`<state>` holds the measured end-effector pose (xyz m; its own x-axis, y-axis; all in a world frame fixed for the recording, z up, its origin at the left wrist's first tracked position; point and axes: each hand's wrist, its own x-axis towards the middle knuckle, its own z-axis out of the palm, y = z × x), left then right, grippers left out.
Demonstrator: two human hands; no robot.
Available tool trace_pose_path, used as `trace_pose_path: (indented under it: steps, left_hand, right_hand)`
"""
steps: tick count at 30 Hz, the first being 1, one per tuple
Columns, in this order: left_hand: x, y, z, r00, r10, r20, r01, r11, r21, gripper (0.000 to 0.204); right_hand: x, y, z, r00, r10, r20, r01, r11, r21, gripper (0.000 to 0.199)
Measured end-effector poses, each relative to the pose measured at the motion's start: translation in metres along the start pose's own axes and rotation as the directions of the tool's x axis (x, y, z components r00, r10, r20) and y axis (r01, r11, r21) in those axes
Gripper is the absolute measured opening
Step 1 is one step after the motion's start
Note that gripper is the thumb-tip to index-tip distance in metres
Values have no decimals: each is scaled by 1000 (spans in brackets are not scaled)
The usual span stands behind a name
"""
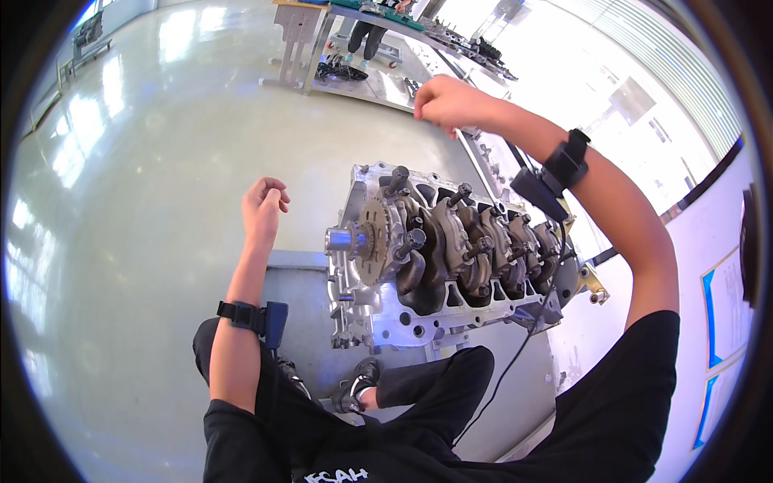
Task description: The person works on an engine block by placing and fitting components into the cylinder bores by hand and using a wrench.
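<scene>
An engine block [386, 310] stands in front of me with its crankshaft side up. Bearing caps [453, 233] lie over the crankshaft [409, 274], and dark bolts [396, 179] stick up from them. A toothed wheel [374, 241] sits around the shaft end on the left. My left hand [264, 211] hovers left of the block, apart from it, fingers curled in with nothing visible in them. Beyond the block's far side, my right hand [457, 105] is raised with bent fingers. Its palm is hidden, so any small thing in it cannot be made out.
A workbench [378, 84] with parts stands at the far side, and a person's legs [366, 42] show behind it. A white surface [700, 241] is on the right. Wrist-strapped devices [274, 324] are on both my forearms; a black cable [515, 354] runs past the block's right end.
</scene>
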<state>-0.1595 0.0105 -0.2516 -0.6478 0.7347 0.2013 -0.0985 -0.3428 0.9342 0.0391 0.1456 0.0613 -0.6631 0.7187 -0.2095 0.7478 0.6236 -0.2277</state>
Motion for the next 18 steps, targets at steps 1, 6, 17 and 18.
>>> trace_pose_path:
  steps: [1, 6, 17, 18]
  left_hand:
    - [-1, 1, 5, 1000, 0, 4, 0, 1000, -2, 19]
    - [-8, 3, 32, 994, -53, 99, 55, 998, -21, 18]
    - [-15, 8, 44, 987, 9, 160, 16, 988, -151, 19]
    - [-14, 11, 41, 992, 14, 127, 11, 981, -196, 20]
  right_hand:
    - [-11, -7, 6, 996, -72, 45, 73, 997, -25, 22]
    - [-67, -30, 27, 952, -305, -24, 294, 934, -202, 22]
    - [-199, 3, 56, 602, -771, -207, 541, 585, -604, 24]
    - [-205, 11, 55, 607, -766, -212, 534, 591, -604, 24]
